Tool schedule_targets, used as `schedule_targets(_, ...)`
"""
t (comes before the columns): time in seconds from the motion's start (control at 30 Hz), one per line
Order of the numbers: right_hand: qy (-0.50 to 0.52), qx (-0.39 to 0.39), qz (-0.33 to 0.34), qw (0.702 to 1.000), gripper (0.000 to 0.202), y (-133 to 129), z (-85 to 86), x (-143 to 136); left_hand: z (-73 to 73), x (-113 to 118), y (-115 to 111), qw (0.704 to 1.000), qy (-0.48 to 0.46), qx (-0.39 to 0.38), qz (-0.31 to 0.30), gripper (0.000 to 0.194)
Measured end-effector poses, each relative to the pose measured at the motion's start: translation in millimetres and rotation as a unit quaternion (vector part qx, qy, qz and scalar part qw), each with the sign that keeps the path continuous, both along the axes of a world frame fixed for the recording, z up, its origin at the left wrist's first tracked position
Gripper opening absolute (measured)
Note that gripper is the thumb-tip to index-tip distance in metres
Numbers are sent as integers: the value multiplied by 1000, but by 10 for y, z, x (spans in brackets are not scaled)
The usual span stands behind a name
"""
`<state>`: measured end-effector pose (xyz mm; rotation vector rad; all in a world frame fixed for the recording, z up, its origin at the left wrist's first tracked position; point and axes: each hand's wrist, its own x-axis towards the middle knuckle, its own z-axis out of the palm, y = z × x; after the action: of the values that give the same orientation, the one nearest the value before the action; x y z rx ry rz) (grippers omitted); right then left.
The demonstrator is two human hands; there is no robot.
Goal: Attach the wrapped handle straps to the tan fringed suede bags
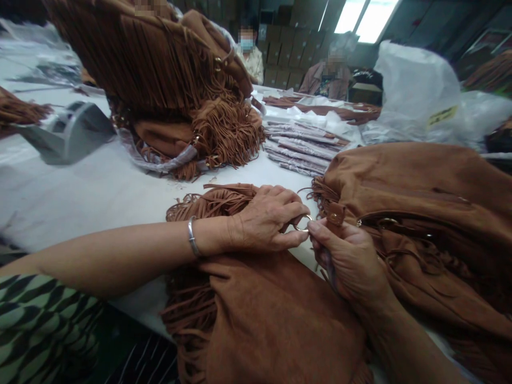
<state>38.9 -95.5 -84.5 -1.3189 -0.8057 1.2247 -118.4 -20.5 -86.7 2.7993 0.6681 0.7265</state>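
Note:
My left hand (266,218), with a silver bracelet at the wrist, pinches one side of a gold metal ring (304,223). From the other side my right hand (350,253) closes its thumb and fingers at the ring and on a brown leather strap (335,214); the strap's end stands up above the fingers. How ring and strap join is hidden by the fingers. Under both hands lies a brown suede fringed bag (276,314), its fringe spread to the left and behind my left hand.
More brown suede bags (416,170) lie at the right. A tall pile of fringed bags (160,69) stands at the back left, beside a grey tape dispenser (76,133). Wrapped flat packs (300,146) and a white plastic bag (416,80) are farther back. Two people sit across the white table (132,197).

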Motion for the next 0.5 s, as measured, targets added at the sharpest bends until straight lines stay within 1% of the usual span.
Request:
schedule_targets(0.07,-25,-7,11,1000,34,6,-9,19,-30,15,7,1000,4,12,-7,38)
schedule_targets(0.17,-53,-16,38,998,34,12,-1,73,-75,46,27,999,8,31,-2,34)
schedule_targets(0.23,-63,-27,81,994,37,18,20,135,-92,60,45,1000,4,27,1,33)
schedule_targets(0.3,-60,-38,129,989,46,27,52,214,-96,63,60,1000,2,15,0,31)
schedule_targets(0.37,-63,-55,158,984,51,33,94,294,-98,61,68,1000,3,5,1,29)
schedule_targets(0.5,-91,-109,204,969,36,28,176,396,-124,62,72,1000,-10,8,8,28)
